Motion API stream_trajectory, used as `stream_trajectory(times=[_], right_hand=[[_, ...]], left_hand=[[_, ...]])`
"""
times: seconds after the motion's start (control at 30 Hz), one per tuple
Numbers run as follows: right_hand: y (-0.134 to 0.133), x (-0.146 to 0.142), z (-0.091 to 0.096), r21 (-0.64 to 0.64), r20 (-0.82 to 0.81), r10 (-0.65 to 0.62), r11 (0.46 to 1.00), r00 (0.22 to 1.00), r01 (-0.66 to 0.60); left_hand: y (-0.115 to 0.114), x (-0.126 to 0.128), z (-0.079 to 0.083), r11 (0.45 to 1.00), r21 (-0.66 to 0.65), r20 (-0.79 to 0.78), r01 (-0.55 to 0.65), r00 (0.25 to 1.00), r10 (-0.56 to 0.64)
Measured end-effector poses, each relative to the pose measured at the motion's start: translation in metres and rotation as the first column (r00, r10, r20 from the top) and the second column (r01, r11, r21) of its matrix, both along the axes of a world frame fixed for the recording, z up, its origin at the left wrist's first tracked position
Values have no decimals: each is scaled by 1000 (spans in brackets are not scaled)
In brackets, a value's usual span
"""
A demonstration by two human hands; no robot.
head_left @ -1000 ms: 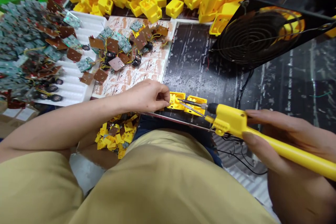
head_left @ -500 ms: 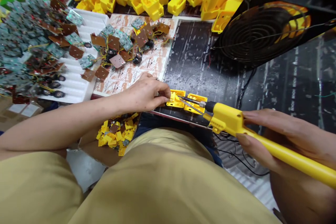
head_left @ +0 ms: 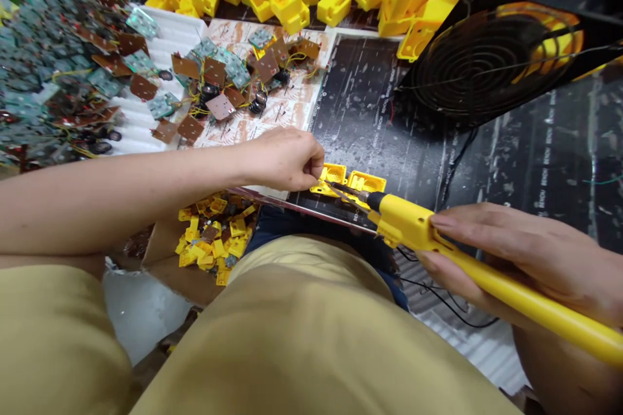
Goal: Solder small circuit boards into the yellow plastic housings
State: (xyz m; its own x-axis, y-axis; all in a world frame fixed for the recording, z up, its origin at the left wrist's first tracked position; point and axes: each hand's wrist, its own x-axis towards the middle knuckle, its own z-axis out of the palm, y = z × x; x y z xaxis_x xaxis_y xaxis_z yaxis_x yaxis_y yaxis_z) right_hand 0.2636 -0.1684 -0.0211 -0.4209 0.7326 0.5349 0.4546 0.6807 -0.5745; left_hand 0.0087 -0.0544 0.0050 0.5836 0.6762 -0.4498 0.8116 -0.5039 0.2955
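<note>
Left hand: bent over the left shell, thumb and forefinger drawn together at its left end; whether they grip the shell or some small part cannot be told. Point of record: left hand (head_left: 287, 159).
Right hand (head_left: 516, 253): fingers and thumb closed round the handle of the yellow iron (head_left: 406, 220).
Iron tip: slopes down leftward over the right shell (head_left: 374, 181) to the left shell (head_left: 335, 172), close to the left fingertips; contact too small to confirm.
Shells: side by side near the front edge of the black board (head_left: 355, 104), open sides up.
Fan (head_left: 477, 58): black, tilted, beyond the shells to the right.
Circuits (head_left: 43, 65): heaped on a white tray (head_left: 182, 35); more, with wires, on a printed sheet (head_left: 285, 113).
Yellow parts (head_left: 287, 0): piled along the far side.
</note>
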Motion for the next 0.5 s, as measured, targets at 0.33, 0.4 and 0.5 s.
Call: stream_trajectory(times=[0.33, 0.4, 0.5], right_hand=[[4, 2, 3, -11, 162, 67, 998, 984, -66], [6, -4, 8, 64, 126, 115, 990, 985, -124], [5, -13, 20, 100, 128, 116, 987, 985, -129]], left_hand=[[4, 6, 0, 999, 36, -59, 30, 998, -27], [5, 6, 0, 999, 38, -45, 24, 999, -23], [5, 8, 0, 999, 39, -18, 14, 1000, -13]])
